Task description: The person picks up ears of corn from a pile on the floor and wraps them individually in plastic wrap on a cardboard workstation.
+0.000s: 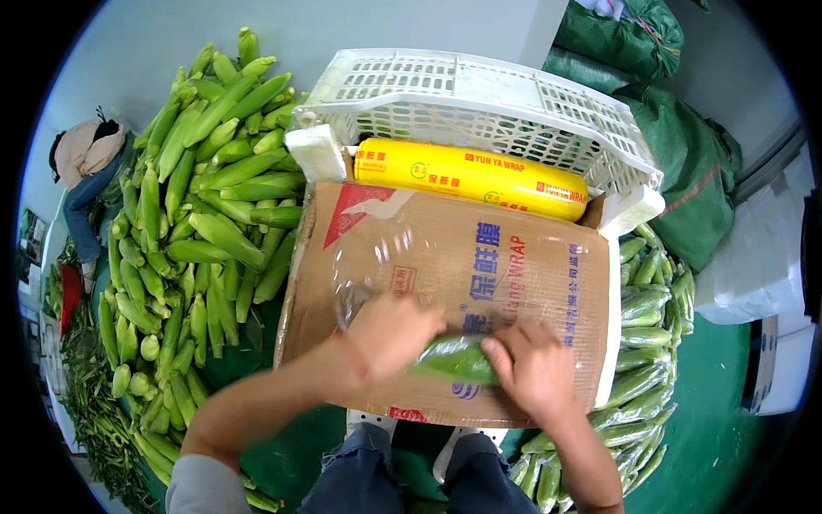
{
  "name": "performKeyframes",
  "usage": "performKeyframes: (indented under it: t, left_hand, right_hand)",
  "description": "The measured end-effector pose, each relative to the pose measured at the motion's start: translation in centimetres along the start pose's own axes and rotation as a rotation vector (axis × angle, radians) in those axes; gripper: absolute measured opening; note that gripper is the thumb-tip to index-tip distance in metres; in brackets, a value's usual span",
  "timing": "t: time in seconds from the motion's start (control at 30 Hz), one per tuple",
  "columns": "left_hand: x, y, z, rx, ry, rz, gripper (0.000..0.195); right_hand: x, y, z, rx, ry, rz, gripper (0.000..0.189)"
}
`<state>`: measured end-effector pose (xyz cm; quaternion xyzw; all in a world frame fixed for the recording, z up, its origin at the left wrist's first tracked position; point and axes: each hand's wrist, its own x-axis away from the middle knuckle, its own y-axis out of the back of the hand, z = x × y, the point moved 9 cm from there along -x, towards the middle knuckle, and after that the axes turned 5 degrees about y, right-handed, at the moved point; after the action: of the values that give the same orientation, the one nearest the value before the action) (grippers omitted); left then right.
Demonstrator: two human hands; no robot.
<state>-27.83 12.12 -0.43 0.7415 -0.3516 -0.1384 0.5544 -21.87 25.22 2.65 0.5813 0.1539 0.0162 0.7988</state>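
An ear of corn in green husk [457, 361], with shiny clear film around it, lies over a cardboard box [411, 257] with printed writing. My left hand [392, 334], blurred, is at the ear's left end, partly covering it; its exact hold is hard to tell. My right hand [536, 366] grips the right end, thumb on top. Clear film [350, 302] shows on the cardboard beyond my left hand. Behind the cardboard, a yellow roll of Yun Ya plastic wrap [469, 177] rests between white foam blocks [632, 211], in front of a white plastic crate [449, 83].
Unwrapped corn ears [218, 180] are heaped on the left. Film-wrapped ears [642, 366] are piled on the right, over the green floor. Green woven sacks [687, 160] stand back right. Another person [90, 160] is at the far left, near a red object [69, 295] and loose husks [103, 417].
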Motion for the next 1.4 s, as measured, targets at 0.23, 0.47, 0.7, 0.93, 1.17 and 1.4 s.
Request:
performKeyframes:
  t: [0.23,0.47,0.7,0.93,1.17,1.4]
  left_hand:
    - [5.6,-0.2,-2.4,-0.046,0.006,-0.233,0.069]
    - [-10.5,4.7,4.6,-0.260,-0.083,-0.175,0.059]
    - [-10.1,0.9,4.3,-0.319,-0.185,-0.074,0.058]
    - [-6.7,5.3,4.9,0.198,-0.100,-0.205,0.055]
    - [2.9,5.0,-1.8,1.526,-0.131,-0.659,0.039]
    - [2.2,-1.3,2.5,2.077,0.248,-0.409,0.031]
  right_hand:
    - [1.3,-0.4,1.6,-0.138,-0.076,0.319,0.045]
    - [-7.8,-1.4,1.8,0.146,0.416,0.014,0.060]
    - [-5.1,-3.3,4.1,0.055,0.468,0.374,0.059]
    - [8.9,-2.8,4.9,-0.664,-0.118,0.948,0.068]
    - [10.2,-6.0,8.1,-2.442,-0.742,0.980,0.079]
    - [9.2,-8.1,9.5,-2.495,-0.685,0.787,0.069]
